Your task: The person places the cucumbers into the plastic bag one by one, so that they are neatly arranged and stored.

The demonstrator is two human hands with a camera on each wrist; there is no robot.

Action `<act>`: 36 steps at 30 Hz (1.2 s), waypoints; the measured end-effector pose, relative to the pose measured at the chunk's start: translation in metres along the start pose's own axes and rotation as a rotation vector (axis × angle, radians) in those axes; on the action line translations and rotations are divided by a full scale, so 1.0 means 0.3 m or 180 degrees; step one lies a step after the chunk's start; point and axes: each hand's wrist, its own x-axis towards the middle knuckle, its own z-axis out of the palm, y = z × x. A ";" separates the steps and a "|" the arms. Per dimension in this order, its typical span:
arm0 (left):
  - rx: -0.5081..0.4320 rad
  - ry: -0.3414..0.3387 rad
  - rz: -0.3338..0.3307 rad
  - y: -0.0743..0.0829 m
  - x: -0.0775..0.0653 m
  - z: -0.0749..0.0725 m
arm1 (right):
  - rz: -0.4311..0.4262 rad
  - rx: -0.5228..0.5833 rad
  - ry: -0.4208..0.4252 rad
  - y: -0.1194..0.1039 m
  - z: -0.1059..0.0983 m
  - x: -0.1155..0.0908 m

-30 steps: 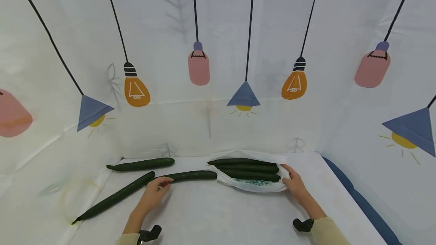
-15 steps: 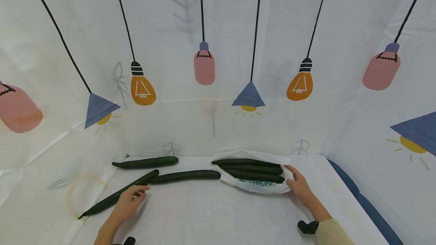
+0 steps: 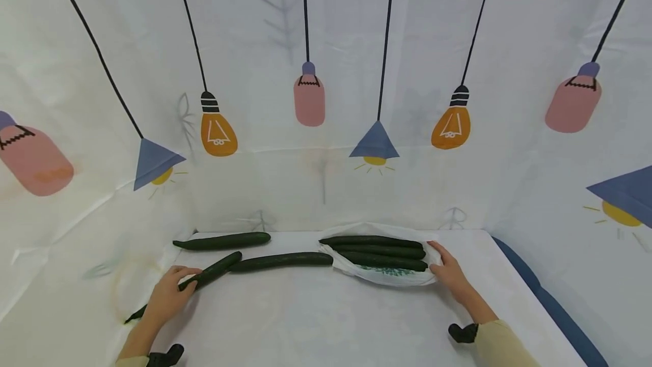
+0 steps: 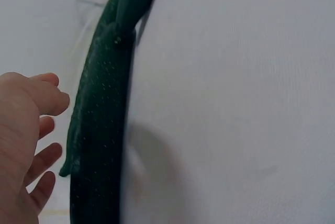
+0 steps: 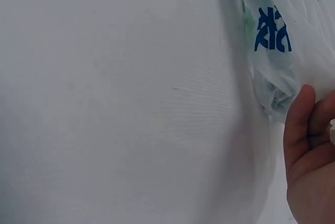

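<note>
In the head view my left hand [image 3: 170,295] is over the slanting dark green cucumber [image 3: 216,269], thumb and fingertips on either side, hiding part of it. The left wrist view shows the fingers spread and loosely bent beside a cucumber [image 4: 102,130], with a gap visible between. My right hand [image 3: 453,277] pinches the mouth edge of a white plastic bag [image 3: 356,269] at its right end. Several cucumbers [image 3: 379,251] lie side by side in the bag. Blue print marks the bag [image 5: 293,62] in the right wrist view, where the thumb presses its edge.
Another cucumber [image 3: 224,241] lies at the back left of the white table [image 3: 316,321]. One more cucumber [image 3: 285,261] lies between the slanting one and the bag. A white cloth wall with printed lamps stands behind; blue fabric [image 3: 540,293] lines the right edge.
My left hand has moved left and toward me, from the middle cucumber to the slanting one. The right hand keeps its hold on the bag. The view has shifted slightly.
</note>
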 end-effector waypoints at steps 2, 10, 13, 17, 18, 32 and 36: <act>0.0063 0.0006 0.0034 -0.017 0.002 -0.001 | -0.0038 -0.0150 -0.0026 -0.010 -0.001 0.011; 0.0034 -0.0369 -0.0105 -0.057 0.022 0.027 | -0.0167 -0.0624 -0.0135 -0.033 -0.018 0.050; -0.0040 -0.0497 -0.0133 -0.060 0.031 0.036 | -0.0205 -0.0685 -0.0191 -0.032 -0.021 0.065; -0.0094 -0.0634 -0.0175 -0.057 0.042 0.043 | -0.0188 -0.0661 -0.0236 -0.030 -0.024 0.077; -0.0103 -0.0665 -0.0201 -0.057 0.045 0.044 | -0.0183 -0.0646 -0.0258 -0.031 -0.024 0.079; -0.0031 -0.0706 -0.0469 -0.084 0.085 0.057 | -0.0155 -0.0395 -0.0266 -0.023 -0.012 0.089; -0.0073 -0.0732 -0.0493 -0.083 0.072 0.054 | -0.0074 -0.0400 -0.0299 -0.016 -0.006 0.080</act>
